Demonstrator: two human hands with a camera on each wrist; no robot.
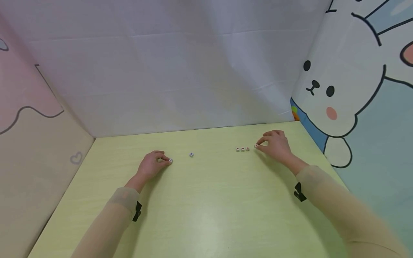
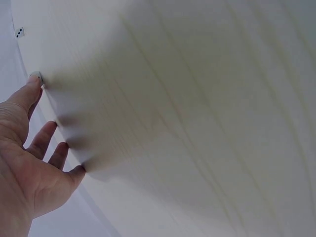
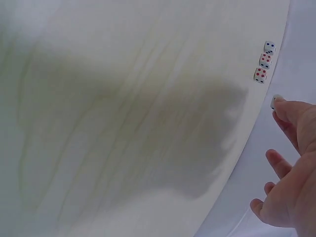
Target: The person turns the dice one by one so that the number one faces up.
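Note:
Between thumb and fingertip my left hand (image 1: 152, 165) pinches a white die (image 1: 171, 161) at the left of the table; its other fingertips rest near the tabletop in the left wrist view. A single loose die (image 1: 191, 154) lies a little to the right of that hand. My right hand (image 1: 276, 145) pinches another die (image 1: 256, 146), whose face is partly covered by the thumb in the right wrist view. Just left of it, three dice (image 1: 242, 149) sit in a row, showing red and dark pips in the right wrist view (image 3: 265, 61).
The pale yellow table (image 1: 200, 200) ends at a white cloth wall (image 1: 180, 79) close behind the dice. Printed side panels stand left and right, the right one with a cartoon rabbit (image 1: 342, 82). Both sleeves carry black wrist straps.

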